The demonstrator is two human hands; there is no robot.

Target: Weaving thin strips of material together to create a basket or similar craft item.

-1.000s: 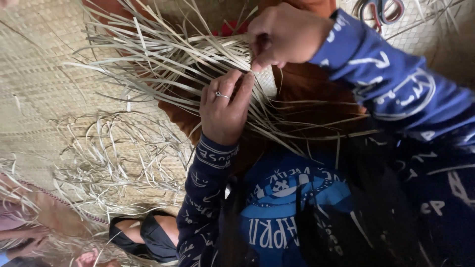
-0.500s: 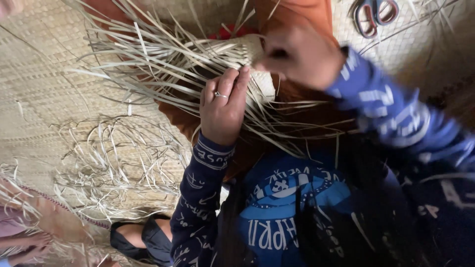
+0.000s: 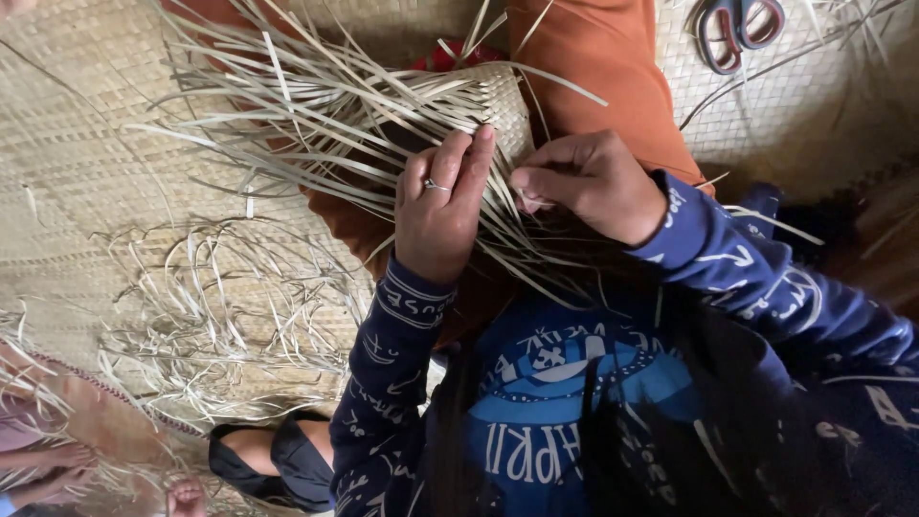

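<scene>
While the left hand (image 3: 440, 215) lies flat with its fingers together, pressing the pale, loose dried-leaf strips (image 3: 316, 105) against the small woven piece of flat straw-coloured plaiting (image 3: 498, 105), the right hand (image 3: 589, 182) is pinched shut on one thin strip just right of it. The woven piece rests on an orange-clad lap (image 3: 593, 77) in the middle of the scene, its unwoven ends fanning out to the left and far side over the large plaited straw floor mat (image 3: 86, 172).

The likeliest trouble is slippage: if the flat hand lifts or slides, the held strips could spring apart and the last crossings loosen. The pinched strip looks thin and dry, so a sharp tug could crease or snap it near the woven edge. Crossing ends lie tangled, and the wrong one could be picked up.

A heap of curled leaf trimmings (image 3: 220, 316) lies on the mat to the left, and red-handled scissors (image 3: 737, 29) sit far right, well apart from both hands. A black sandalled foot (image 3: 268, 460) shows near left.
</scene>
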